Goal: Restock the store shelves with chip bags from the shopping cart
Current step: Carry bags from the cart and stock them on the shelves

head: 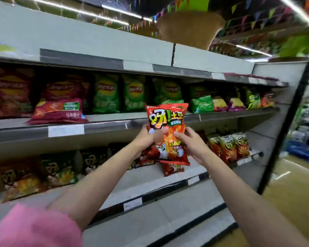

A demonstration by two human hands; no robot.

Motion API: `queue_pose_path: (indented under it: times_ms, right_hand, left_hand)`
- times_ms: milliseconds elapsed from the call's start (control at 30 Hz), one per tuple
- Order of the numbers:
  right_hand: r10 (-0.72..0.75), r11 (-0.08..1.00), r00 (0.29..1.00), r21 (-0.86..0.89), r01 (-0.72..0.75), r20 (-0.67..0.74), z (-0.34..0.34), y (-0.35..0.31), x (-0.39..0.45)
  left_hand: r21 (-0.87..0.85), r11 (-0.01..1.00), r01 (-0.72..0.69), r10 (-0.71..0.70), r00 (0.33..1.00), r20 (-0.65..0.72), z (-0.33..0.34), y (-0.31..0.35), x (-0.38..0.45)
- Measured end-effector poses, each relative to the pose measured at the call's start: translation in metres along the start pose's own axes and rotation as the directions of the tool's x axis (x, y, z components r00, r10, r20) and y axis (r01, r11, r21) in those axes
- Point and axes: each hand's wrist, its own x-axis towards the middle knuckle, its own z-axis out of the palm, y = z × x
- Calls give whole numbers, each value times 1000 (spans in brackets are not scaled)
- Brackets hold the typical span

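Observation:
I hold an orange-red chip bag (pixel 168 122) upright in front of the shelves, between the upper and middle shelf levels. My left hand (pixel 146 138) grips its left side and my right hand (pixel 193 143) grips its right side. More red bags (pixel 171 169) show just under it, behind my hands; whether I hold them too is unclear. The middle shelf (pixel 150 177) has a bare stretch behind the bag, with matching orange bags (pixel 228 147) standing at its right end. The shopping cart is out of view.
The upper shelf (pixel 114 125) carries red and green chip bags (pixel 105 93), one red bag (pixel 57 111) lying flat at the front. Dark bags (pixel 57 168) fill the middle shelf's left. A woven basket (pixel 191 27) sits on top. The aisle floor (pixel 292 193) lies right.

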Motion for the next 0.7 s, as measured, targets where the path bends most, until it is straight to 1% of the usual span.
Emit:
queue_pose_path:
  times_ms: [100, 200, 267, 300, 333, 367, 400, 467, 500, 567, 633, 700]
  right_hand:
    - [54, 998, 997, -29, -56, -63, -30, 22, -10]
    - [97, 994, 989, -45, -102, -109, -60, 41, -15]
    - [116, 991, 983, -46, -124, -145, -83, 51, -15]
    - [126, 990, 981, -46, -134, -151, -84, 53, -15]
    - [131, 988, 969, -51, -144, -209, -110, 64, -7]
    - [139, 987, 963, -53, -155, -233, -129, 75, -1]
    - [152, 985, 962, -46, -167, -228, -132, 78, 0]
    - [188, 979, 953, -36, -202, -238, -143, 89, 1]
    - [190, 978, 947, -33, -206, -260, -155, 97, 9]
    - [215, 973, 925, -17, -231, -313, -176, 108, 28]
    - [247, 964, 908, -13, -267, -339, -198, 121, 50]
    - [286, 953, 894, -1, -304, -345, -213, 130, 74]
  left_hand:
    - [-51, 997, 54, -52, 998, 46, 35, -18, 11]
    - [-72, 992, 101, -91, 987, 130, 67, -35, 30]
    - [-29, 989, 142, -137, 983, 122, 90, -47, 47]
    - [-16, 991, 135, -133, 984, 116, 92, -53, 52]
    - [-34, 988, 153, -144, 971, 189, 119, -61, 73]
    - [-29, 986, 163, -153, 963, 222, 137, -61, 80]
    - [-26, 986, 167, -158, 964, 215, 139, -60, 77]
    - [-40, 985, 166, -151, 956, 253, 153, -65, 83]
    - [-57, 987, 148, -126, 951, 281, 164, -69, 94]
    - [-49, 993, 108, -89, 952, 294, 185, -79, 121]
    - [-63, 989, 135, -109, 943, 314, 204, -91, 147]
    - [-59, 986, 156, -131, 945, 298, 218, -106, 173]
